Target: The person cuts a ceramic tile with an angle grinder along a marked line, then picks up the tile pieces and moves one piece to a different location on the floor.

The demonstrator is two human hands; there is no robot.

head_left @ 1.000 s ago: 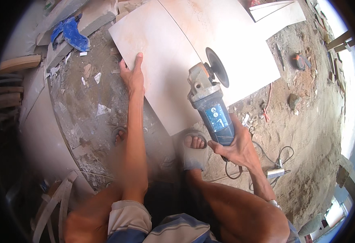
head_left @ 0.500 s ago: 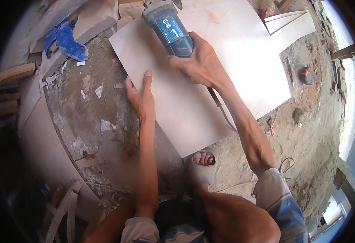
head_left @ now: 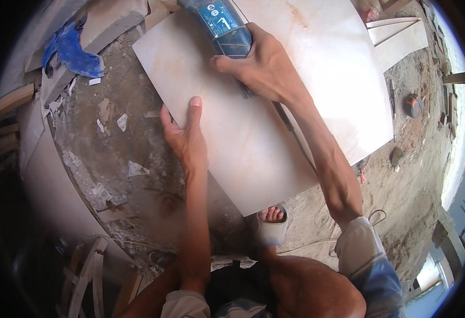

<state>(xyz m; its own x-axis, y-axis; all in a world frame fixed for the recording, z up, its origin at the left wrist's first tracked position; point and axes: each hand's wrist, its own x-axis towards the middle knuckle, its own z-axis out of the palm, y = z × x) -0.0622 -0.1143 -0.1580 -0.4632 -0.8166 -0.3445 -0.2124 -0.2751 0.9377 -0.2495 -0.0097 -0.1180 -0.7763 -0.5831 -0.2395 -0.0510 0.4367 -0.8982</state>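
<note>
A large glossy white tile (head_left: 216, 143) with faint tan streaks lies slanted in front of me. My left hand (head_left: 186, 132) clasps its left edge, thumb flat on top and fingers underneath. Over the tile, my right hand (head_left: 267, 63) is wrapped round the rear of a blue angle grinder (head_left: 219, 26). The grinder's head and disc are outside the picture at the top. Its dark power cord (head_left: 293, 130) runs back under my right forearm. Beyond the tool, a thin straight line crosses the tile's surface.
My sandalled foot (head_left: 273, 225) is by the tile's near corner. Right of the tile lie an orange-and-black tape measure (head_left: 414, 105), a stone (head_left: 397, 156) and white offcuts (head_left: 398, 40). A blue crumpled piece (head_left: 73, 53) rests on slabs at left; scraps litter the dusty ground.
The grinder and my right hand have moved slightly farther away, taking the grinder's head out of the picture. My left hand keeps its hold on the tile. The whole view has shifted a little.
</note>
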